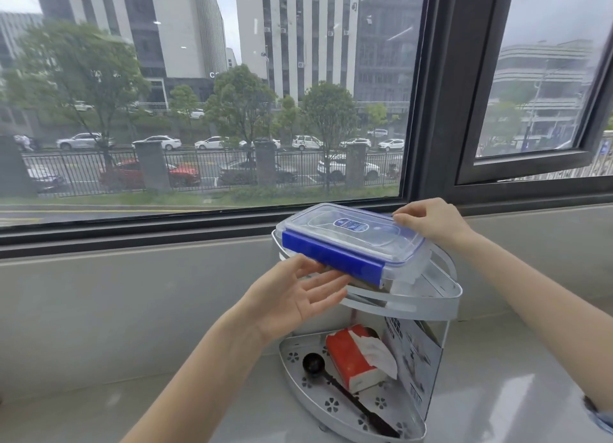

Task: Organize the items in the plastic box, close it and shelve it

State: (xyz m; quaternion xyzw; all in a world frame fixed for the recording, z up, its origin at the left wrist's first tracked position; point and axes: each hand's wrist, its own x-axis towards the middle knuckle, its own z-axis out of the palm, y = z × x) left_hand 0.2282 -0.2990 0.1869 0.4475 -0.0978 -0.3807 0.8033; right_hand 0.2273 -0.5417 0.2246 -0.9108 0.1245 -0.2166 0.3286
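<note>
The plastic box [355,240] is closed; its clear lid is on and the blue latch on the long side facing me is folded down. It sits on the top tier of the white corner shelf [441,293], a little tilted, with its near long edge over the front rail of that tier.

My left hand [298,293] is open, palm up, fingers spread, just under the blue latch. The fingertips touch the lower edge of the box, but the hand grips nothing. My right hand [428,220] lies on the far right corner of the lid with the fingers curved over the edge; it presses there more than it holds.

On the bottom tier of the shelf lie a red tissue pack [355,359] and a black spoon [335,383] just beside it. The shelf stands on a grey sill [99,310] below a large window [199,94].
</note>
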